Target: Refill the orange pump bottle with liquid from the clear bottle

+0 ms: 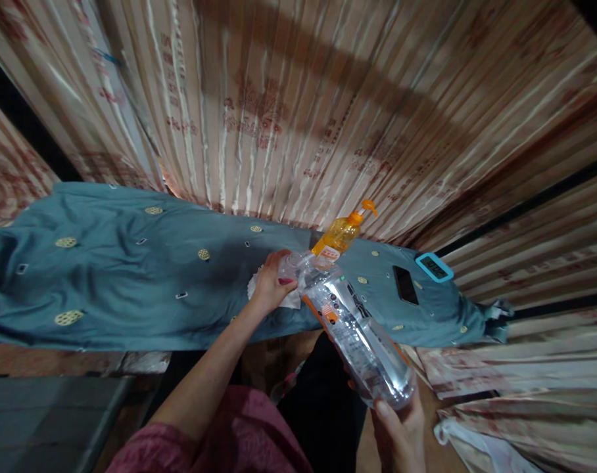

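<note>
A large clear plastic bottle with orange and black print slants over the cloth, its narrow end up and to the left. The fingers of my right hand are wrapped round its lower end. My left hand is closed on a small clear cup-like plastic piece at the bottle's mouth. I cannot tell whether the two touch. A white tissue lies beneath my left hand. Just behind the bottle stands an orange pump bottle with amber liquid, its lower part partly hidden.
A blue-green patterned cloth covers the long narrow surface in front of me. To the right lie a dark phone and a blue-framed digital clock. A pleated printed curtain hangs close behind. A grey panel is at lower left.
</note>
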Demonstrator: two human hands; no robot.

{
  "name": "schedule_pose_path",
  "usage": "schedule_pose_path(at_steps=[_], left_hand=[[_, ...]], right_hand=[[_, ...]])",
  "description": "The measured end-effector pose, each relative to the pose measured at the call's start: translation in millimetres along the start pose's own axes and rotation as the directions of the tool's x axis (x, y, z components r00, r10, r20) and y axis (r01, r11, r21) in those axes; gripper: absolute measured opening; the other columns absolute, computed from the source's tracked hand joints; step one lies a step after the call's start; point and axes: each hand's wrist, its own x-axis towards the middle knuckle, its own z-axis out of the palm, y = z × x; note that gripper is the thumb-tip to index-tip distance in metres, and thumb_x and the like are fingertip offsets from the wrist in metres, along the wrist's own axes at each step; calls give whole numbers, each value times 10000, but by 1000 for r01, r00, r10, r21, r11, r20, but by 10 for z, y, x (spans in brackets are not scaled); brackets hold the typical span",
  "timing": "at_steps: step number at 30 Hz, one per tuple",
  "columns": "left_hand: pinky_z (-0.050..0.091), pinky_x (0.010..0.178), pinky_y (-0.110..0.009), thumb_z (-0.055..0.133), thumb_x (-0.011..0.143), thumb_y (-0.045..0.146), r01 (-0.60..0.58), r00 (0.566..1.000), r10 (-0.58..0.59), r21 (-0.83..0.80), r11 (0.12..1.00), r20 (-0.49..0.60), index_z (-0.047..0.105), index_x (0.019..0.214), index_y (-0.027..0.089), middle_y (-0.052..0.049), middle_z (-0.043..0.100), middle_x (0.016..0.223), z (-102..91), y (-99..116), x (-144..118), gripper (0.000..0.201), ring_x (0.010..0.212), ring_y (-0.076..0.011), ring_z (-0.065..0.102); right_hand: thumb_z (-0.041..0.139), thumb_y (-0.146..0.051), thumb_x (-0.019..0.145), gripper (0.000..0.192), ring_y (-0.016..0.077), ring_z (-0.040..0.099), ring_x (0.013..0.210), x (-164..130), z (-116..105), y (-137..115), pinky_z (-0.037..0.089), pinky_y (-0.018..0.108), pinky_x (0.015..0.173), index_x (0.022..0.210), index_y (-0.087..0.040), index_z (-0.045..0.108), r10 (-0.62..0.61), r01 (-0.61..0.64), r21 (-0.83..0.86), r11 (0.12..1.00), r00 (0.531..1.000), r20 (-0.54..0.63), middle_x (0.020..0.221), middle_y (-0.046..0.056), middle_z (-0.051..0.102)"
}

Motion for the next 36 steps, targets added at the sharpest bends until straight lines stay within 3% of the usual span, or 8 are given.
schedule_pose_path(at_steps=[5,10,14,21,28,36], left_hand=[[539,1035,-443,813,621,99,-3,1000,4,-18,1000,5,596,1238,220,-73,675,1204,-9,-7,6,665,1156,-288,668],[547,1014,-426,820,621,99,8,999,-7,-25,1000,36,601,1234,215,-67,678,1188,-35,18,17,661,1142,-280,674],[549,1011,-421,836,626,113,21,999,-19,-45,999,44,599,1235,213,-68,676,1189,-34,33,23,660,1138,-276,675],[567,973,-419,835,619,105,16,999,-14,-45,999,31,599,1241,213,-70,675,1178,-20,14,22,675,1114,-280,682],[547,1026,-440,817,622,87,-5,999,7,-48,999,49,602,1242,213,-77,673,1211,-38,10,23,669,1159,-289,664],[541,1029,-440,833,622,101,-12,999,14,-40,999,51,599,1230,216,-71,675,1203,-28,-2,28,661,1159,-285,661]], right_hand=[[903,-406,666,826,410,661,1179,-44,42,-72,636,480,799,1399,-245,555,36,-37,-3,999,999,-40,1416,161,590],[878,-423,705,880,352,735,1058,-60,-76,-12,622,450,854,1478,-234,501,74,-78,-69,995,995,-64,1325,144,688],[875,-440,698,931,391,699,1158,-59,-96,3,632,470,837,1516,-262,467,57,-63,-74,995,995,-79,1451,150,616],[896,-427,667,937,367,723,1029,-65,-29,-52,633,479,800,1490,-245,485,72,-77,-50,996,992,-105,1351,153,637],[920,-377,636,932,364,699,1066,-71,33,-127,650,434,764,1466,-248,514,63,-64,-16,998,994,-91,1338,146,630],[891,-408,669,991,390,731,1062,-78,14,-139,644,466,778,1541,-232,454,53,-59,-87,995,996,-70,1429,183,626]])
